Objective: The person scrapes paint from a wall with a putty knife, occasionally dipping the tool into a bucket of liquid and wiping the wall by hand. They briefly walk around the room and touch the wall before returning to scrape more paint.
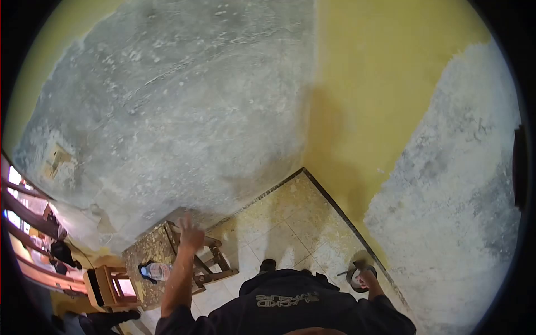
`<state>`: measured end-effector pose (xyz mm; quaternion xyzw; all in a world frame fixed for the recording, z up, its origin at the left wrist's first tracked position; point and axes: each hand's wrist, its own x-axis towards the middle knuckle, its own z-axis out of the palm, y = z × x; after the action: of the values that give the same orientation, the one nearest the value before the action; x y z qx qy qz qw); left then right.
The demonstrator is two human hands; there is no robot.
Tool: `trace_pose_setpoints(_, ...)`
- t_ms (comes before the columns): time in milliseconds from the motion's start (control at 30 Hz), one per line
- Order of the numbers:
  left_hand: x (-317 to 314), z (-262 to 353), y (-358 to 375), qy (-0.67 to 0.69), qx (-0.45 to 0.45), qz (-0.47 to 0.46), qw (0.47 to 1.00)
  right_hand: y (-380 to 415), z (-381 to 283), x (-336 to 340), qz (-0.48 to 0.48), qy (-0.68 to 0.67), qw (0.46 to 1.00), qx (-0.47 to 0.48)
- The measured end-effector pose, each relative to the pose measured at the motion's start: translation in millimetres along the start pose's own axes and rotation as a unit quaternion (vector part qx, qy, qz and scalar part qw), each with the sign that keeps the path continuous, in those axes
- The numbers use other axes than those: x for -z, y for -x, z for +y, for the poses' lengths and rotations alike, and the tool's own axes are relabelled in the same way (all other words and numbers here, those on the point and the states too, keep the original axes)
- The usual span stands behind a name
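Observation:
My left hand (191, 234) is raised in front of the grey wall, its fingers spread and nothing in them. Under that arm stands a worn, paint-spattered wooden table (137, 254). A clear plastic bottle (159, 272) with a blue cap lies on it, beside my forearm. Low on the right, my right hand (368, 279) is closed at the edge of a round, dark-rimmed container (352, 281) with a pale inside. A small flat tool (360, 263) shows above the fingers, and I cannot tell whether they also hold it.
Scraped grey plaster (223, 111) covers the left wall; yellow paint (374, 84) remains beside the corner. Another bare patch (452, 184) is at right. Debris dusts the tiled floor (279, 240). A wooden stool (215, 259), a chair (106, 285) and a wall socket (56, 160) are at left.

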<state>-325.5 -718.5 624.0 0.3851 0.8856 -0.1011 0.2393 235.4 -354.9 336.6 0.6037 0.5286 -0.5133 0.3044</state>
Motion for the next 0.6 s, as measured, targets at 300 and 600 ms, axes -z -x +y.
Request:
trace_pose_setpoints(300,103,11,-56,-0.083,-0.01,0.448,0.89,-17,19,-26,0.032,-0.052,0.998,-0.019)
trace_pose_setpoints(600,142,-2,-92,-0.261,-0.035,0.634,0.727,-78,128,-69,0.145,0.474,0.827,0.264)
